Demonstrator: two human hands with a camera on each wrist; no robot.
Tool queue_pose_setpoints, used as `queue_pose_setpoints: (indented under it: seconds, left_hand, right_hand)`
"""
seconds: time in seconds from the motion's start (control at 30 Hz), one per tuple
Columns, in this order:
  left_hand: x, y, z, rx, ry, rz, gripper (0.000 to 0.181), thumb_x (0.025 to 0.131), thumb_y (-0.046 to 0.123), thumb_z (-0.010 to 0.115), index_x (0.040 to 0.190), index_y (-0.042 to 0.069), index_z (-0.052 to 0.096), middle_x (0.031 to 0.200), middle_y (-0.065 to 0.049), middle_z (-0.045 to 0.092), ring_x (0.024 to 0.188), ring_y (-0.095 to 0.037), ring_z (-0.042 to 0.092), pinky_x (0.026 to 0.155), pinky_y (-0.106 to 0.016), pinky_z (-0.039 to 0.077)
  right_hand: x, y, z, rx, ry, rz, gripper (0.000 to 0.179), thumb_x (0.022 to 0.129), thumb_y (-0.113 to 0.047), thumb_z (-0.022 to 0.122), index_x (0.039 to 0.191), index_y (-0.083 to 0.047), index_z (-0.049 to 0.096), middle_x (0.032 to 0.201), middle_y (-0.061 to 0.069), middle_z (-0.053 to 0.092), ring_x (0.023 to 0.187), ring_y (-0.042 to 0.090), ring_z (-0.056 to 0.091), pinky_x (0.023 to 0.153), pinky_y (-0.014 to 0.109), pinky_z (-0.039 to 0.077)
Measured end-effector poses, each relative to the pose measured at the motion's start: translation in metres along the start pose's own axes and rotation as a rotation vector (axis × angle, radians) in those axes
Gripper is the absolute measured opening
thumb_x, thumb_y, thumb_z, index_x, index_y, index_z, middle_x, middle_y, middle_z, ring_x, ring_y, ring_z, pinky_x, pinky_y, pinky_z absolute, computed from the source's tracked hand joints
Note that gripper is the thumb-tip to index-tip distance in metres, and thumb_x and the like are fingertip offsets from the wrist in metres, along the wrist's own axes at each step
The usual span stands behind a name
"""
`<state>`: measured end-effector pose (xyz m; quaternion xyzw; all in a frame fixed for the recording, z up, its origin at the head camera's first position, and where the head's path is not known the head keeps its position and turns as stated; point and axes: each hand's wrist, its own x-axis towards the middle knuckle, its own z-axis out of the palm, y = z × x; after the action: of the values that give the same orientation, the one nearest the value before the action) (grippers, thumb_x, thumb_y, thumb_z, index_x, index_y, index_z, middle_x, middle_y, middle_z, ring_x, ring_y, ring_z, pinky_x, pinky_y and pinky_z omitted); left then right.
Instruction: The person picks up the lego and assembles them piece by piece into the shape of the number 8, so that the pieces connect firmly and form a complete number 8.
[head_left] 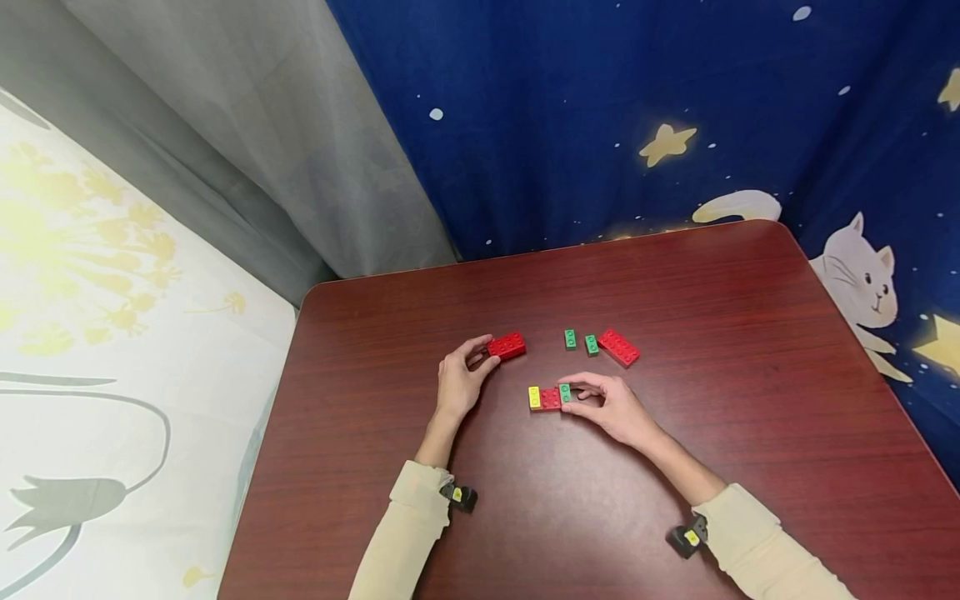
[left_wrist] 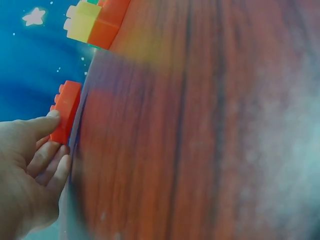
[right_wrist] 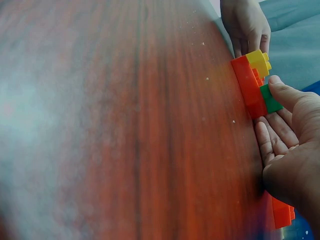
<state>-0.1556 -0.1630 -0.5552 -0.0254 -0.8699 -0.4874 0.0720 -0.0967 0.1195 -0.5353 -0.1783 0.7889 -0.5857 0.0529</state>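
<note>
Bricks lie scattered near the middle of a dark red-brown table (head_left: 675,500), and a person in cream sleeves works over them with both hands. No box, tray or bin shows anywhere on the tabletop; every piece sits straight on the wood.

Their left hand (head_left: 457,379) rests on the table with the fingers loosely curled, thumb and fingertips pinching the near end of a red brick (head_left: 507,345) that lies flat at about one o'clock from the hand. The left wrist view shows the thumb on the brick's studded top and the fingers (left_wrist: 50,165) tucked under its end.

Their right hand (head_left: 611,406) lies at about four o'clock from that brick. Its thumb and curled forefinger pinch a small green brick (head_left: 565,392) seated on the right end of a red base brick (head_left: 550,399), which carries a yellow brick (head_left: 534,397) on its left end. From the right wrist view the thumb tip presses the green piece while the other fingers (right_wrist: 272,135) lie relaxed beside the base; this little assembly sits flat on the table, between the two hands.

Beyond it, at about twelve o'clock from the right hand, two loose green bricks (head_left: 581,341) lie side by side, just apart, and another red brick (head_left: 618,347) lies slanted, just beside the right-hand one.

Behind the table hangs a blue star-and-cat curtain (head_left: 600,108), with a grey curtain (head_left: 262,142) at ten o'clock.
</note>
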Motion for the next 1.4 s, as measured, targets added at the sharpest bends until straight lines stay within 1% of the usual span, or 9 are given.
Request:
queue_pose_setpoints:
  seconds: [0.17, 0.33, 0.57, 0.67, 0.77, 0.87, 1.0, 1.13, 1.4]
  left_hand:
    - [-0.004, 0.007, 0.0, -0.057, -0.033, 0.028, 0.041, 0.092, 0.01, 0.085, 0.131, 0.005, 0.075, 0.128, -0.01, 0.075, 0.111, -0.026, 0.075, 0.096, -0.033, 0.06]
    - [-0.01, 0.017, -0.001, -0.073, -0.071, 0.036, 0.042, 0.092, 0.011, 0.084, 0.133, 0.005, 0.074, 0.13, -0.007, 0.074, 0.112, -0.024, 0.075, 0.096, -0.033, 0.06]
    - [-0.018, 0.027, -0.002, -0.11, -0.115, 0.043, 0.041, 0.093, 0.01, 0.084, 0.133, 0.008, 0.075, 0.131, -0.002, 0.074, 0.113, -0.021, 0.074, 0.096, -0.03, 0.059]
    - [-0.023, 0.03, -0.002, -0.14, -0.128, 0.05, 0.04, 0.093, 0.01, 0.084, 0.132, 0.012, 0.076, 0.13, -0.001, 0.074, 0.113, -0.02, 0.074, 0.096, -0.031, 0.059]
    - [-0.028, 0.034, -0.002, -0.165, -0.134, 0.062, 0.04, 0.092, 0.009, 0.084, 0.131, 0.014, 0.076, 0.129, -0.003, 0.074, 0.113, -0.022, 0.074, 0.096, -0.036, 0.06]
    - [-0.032, 0.038, -0.001, -0.193, -0.142, 0.076, 0.04, 0.091, 0.008, 0.084, 0.13, 0.012, 0.076, 0.129, -0.006, 0.074, 0.112, -0.026, 0.075, 0.096, -0.043, 0.061]
    - [-0.038, 0.042, 0.0, -0.23, -0.163, 0.086, 0.04, 0.091, 0.005, 0.084, 0.13, 0.009, 0.076, 0.129, -0.01, 0.074, 0.113, -0.03, 0.074, 0.097, -0.046, 0.06]
    - [-0.042, 0.045, 0.002, -0.22, -0.184, 0.096, 0.04, 0.091, 0.005, 0.084, 0.13, 0.01, 0.076, 0.129, -0.008, 0.075, 0.113, -0.027, 0.074, 0.097, -0.041, 0.06]
    - [-0.049, 0.045, 0.007, -0.191, -0.242, 0.115, 0.043, 0.091, 0.007, 0.084, 0.133, 0.011, 0.074, 0.13, -0.004, 0.074, 0.114, -0.019, 0.074, 0.097, -0.03, 0.059]
  right_hand:
    - [0.002, 0.013, 0.003, -0.003, 0.003, 0.03, 0.036, 0.089, 0.0, 0.085, 0.123, 0.001, 0.076, 0.118, 0.015, 0.077, 0.095, 0.033, 0.074, 0.078, 0.026, 0.056]
    - [0.004, 0.032, 0.006, -0.022, 0.004, 0.057, 0.038, 0.089, -0.005, 0.086, 0.126, -0.003, 0.076, 0.121, 0.012, 0.076, 0.097, 0.03, 0.074, 0.081, 0.033, 0.058]
    - [0.005, 0.022, 0.006, -0.014, 0.001, 0.059, 0.037, 0.089, -0.001, 0.085, 0.125, 0.001, 0.075, 0.12, 0.016, 0.076, 0.096, 0.033, 0.074, 0.084, 0.04, 0.06]
    - [0.005, 0.024, 0.006, -0.01, -0.002, 0.06, 0.037, 0.09, 0.0, 0.084, 0.125, 0.002, 0.075, 0.121, 0.018, 0.075, 0.097, 0.035, 0.074, 0.085, 0.045, 0.061]
    - [0.005, 0.031, 0.005, -0.013, -0.005, 0.057, 0.038, 0.09, -0.005, 0.086, 0.127, -0.001, 0.075, 0.123, 0.015, 0.075, 0.098, 0.032, 0.074, 0.087, 0.049, 0.061]
    - [0.006, 0.035, 0.004, -0.005, -0.009, 0.054, 0.039, 0.09, -0.011, 0.087, 0.127, -0.006, 0.076, 0.124, 0.011, 0.076, 0.098, 0.027, 0.075, 0.088, 0.046, 0.061]
    - [0.006, 0.037, 0.003, 0.006, -0.015, 0.048, 0.039, 0.09, -0.017, 0.088, 0.127, -0.009, 0.077, 0.123, 0.007, 0.076, 0.096, 0.021, 0.075, 0.085, 0.035, 0.061]
    - [0.005, 0.036, 0.002, -0.016, -0.017, 0.041, 0.038, 0.09, -0.018, 0.088, 0.126, -0.01, 0.077, 0.121, 0.007, 0.077, 0.095, 0.018, 0.074, 0.081, 0.027, 0.059]
    - [0.004, 0.035, 0.002, -0.05, -0.012, 0.061, 0.041, 0.09, -0.017, 0.088, 0.128, -0.005, 0.075, 0.122, 0.01, 0.076, 0.095, 0.018, 0.074, 0.077, 0.025, 0.057]
